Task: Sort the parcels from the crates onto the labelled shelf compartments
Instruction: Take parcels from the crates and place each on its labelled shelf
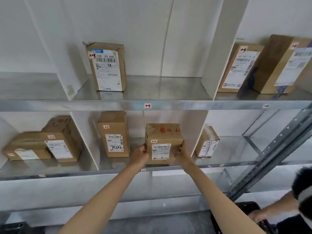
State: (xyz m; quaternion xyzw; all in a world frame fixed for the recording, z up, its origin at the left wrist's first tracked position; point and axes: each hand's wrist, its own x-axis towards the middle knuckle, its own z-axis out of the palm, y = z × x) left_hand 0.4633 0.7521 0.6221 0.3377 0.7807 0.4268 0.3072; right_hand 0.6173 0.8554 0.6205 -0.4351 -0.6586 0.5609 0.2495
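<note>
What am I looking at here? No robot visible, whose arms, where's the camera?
No robot: one camera worn on a person's head, looking forward at a metal shelf split into compartments. The two bare arms are the wearer's. The left hand and right hand grip the sides of a cardboard parcel tagged 2-3, at the front of the middle lower compartment, beside a second parcel with the same tag. More parcels stand in neighbouring compartments. Another person is at lower right.

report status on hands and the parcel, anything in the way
Left hand and right hand grip the sides of the 2-3 parcel. Upright at the front of the middle lower compartment. Taller parcel stands to its left, apart.
</note>
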